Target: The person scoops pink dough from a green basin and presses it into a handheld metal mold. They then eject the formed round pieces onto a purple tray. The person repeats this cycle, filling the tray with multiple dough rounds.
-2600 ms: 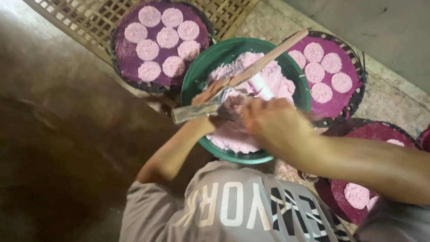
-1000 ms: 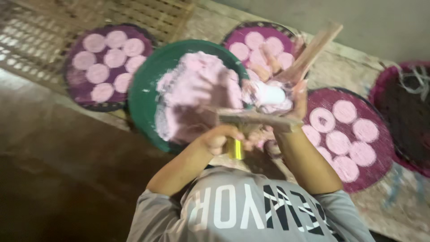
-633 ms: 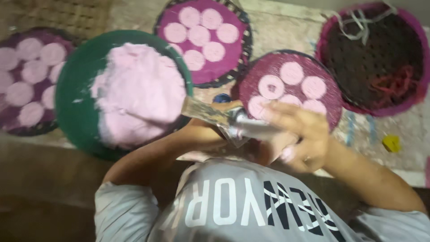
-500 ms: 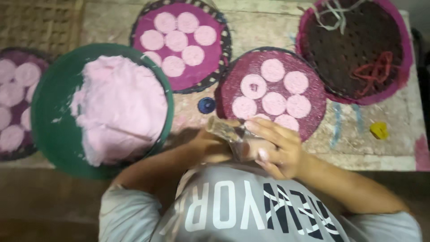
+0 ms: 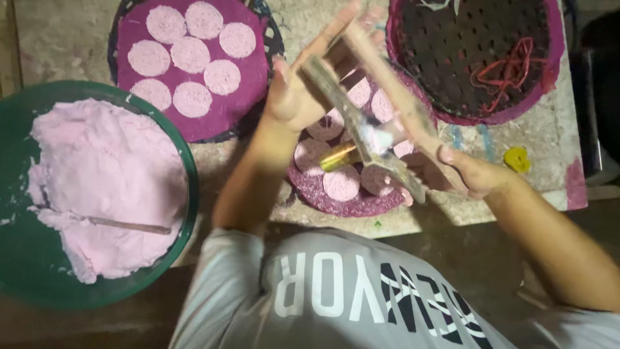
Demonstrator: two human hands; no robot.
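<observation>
My left hand point(image 5: 294, 97) grips the upper end of a flat wooden stick point(image 5: 394, 171) that slants down to the right. My right hand point(image 5: 475, 173) grips the lower end of a second wooden stick point(image 5: 387, 77) lying alongside the first. A small lump of pink dough point(image 5: 378, 137) is pinched between the two sticks. Both hands are above a round purple mat point(image 5: 323, 194) that carries several flat pink dough discs point(image 5: 341, 183). A short brass-coloured cylinder point(image 5: 339, 157) shows just under the sticks.
A green bowl point(image 5: 184, 161) at the left holds a big mass of pink dough point(image 5: 97, 187) with a stick point(image 5: 129, 226) lying in it. Another purple mat point(image 5: 248, 81) with several discs lies at top left. An empty woven mat point(image 5: 478, 52) with red string lies top right, a small yellow object point(image 5: 516, 158) below it.
The view has swung right, away from the green bowl. My hands have lifted the two sticks over the nearer mat, with a lump of dough now between them.
</observation>
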